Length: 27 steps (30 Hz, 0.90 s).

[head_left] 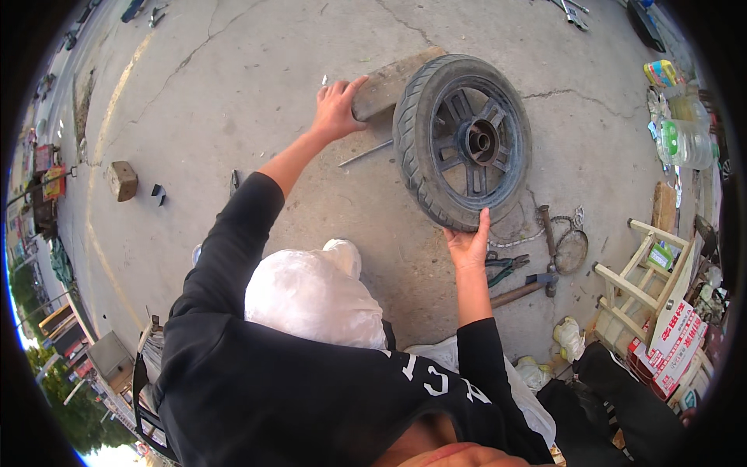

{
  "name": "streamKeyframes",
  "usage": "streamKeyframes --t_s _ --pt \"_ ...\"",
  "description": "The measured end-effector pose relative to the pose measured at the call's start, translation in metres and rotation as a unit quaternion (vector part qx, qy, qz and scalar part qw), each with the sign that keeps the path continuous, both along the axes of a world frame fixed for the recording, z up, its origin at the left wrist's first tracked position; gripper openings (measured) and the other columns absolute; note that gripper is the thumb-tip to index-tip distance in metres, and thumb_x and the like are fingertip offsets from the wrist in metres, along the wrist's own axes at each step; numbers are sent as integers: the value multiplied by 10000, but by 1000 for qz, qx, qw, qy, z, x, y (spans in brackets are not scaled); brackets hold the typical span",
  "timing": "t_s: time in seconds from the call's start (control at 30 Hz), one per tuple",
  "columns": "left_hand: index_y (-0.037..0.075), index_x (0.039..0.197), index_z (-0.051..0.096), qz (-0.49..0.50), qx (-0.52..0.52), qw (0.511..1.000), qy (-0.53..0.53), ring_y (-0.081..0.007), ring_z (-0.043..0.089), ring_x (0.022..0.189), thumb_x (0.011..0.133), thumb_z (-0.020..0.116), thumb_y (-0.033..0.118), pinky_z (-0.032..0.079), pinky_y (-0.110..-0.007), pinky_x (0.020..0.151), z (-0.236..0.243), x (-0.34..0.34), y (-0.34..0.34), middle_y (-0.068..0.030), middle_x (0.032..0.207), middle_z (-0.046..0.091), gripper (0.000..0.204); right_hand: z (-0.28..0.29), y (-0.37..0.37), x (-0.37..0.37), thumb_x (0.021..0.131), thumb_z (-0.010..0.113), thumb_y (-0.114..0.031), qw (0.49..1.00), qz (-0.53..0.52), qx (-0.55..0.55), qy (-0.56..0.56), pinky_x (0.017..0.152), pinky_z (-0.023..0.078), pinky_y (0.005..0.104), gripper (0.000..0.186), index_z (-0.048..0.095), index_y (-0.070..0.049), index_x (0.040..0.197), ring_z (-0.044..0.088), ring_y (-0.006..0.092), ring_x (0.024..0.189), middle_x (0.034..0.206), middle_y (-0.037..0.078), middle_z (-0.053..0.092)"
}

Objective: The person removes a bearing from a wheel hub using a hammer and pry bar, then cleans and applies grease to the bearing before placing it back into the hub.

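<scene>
A motorcycle wheel [480, 144] with a worn black tyre and dark spoked rim stands tilted on the concrete, its hub facing up. My right hand [469, 247] grips the near edge of the tyre, thumb up on its side and fingers partly hidden beneath. A thick wooden board [393, 82] lies behind the wheel, partly covered by it. My left hand [337, 111] holds the board's left end between thumb and fingers. On the ground just left of the tyre is a thin metal rod [366, 153].
Right of the wheel lie a hammer [548, 233], a hatchet-like tool [517, 293], green-handled pliers [507, 268] and a chain [517, 243]. Farther right are a wooden frame [634, 280] and plastic bottles [685, 144]. A wooden block [122, 180] sits far left.
</scene>
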<state>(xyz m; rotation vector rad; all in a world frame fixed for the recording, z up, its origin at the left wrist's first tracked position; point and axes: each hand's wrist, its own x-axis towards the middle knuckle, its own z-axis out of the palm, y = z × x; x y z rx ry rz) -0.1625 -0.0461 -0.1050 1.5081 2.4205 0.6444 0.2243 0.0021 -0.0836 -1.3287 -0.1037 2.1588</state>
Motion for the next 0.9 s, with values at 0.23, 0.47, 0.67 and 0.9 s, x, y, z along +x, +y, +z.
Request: streamKeyframes --t_s 0.23,0.47,0.67,0.9 --pt "251 1420 426 -64 31 996 51 -308 496 1194 543 856 318 269 -506 1083 3 -47 43 -120 1249 528 979 7 4 13 818 730 -494 1000 4 4 -31 925 531 451 732 436 -104 1363 551 264 1178 1322 80 544" --pt "221 1438 433 46 -13 995 90 -307 489 1221 613 838 538 277 -510 1079 -26 -50 148 -130 1270 551 972 4 9 46 846 695 -496 987 114 48 -100 932 526 436 660 467 -125 1342 559 250 1186 1322 63 555" --pt "87 1334 560 96 26 983 -152 -371 523 1184 762 707 617 283 -574 1075 -17 -14 132 -201 1278 575 793 10 9 41 852 678 -512 989 98 31 -103 907 538 447 660 471 -112 1334 575 244 1162 1313 58 561" --pt "-86 1260 549 115 -54 687 -715 -265 651 1020 826 723 511 524 -350 909 5 31 76 -184 1167 647 758 14 10 32 852 674 -526 990 115 34 -78 881 550 445 659 483 -107 1323 573 241 1161 1309 64 564"
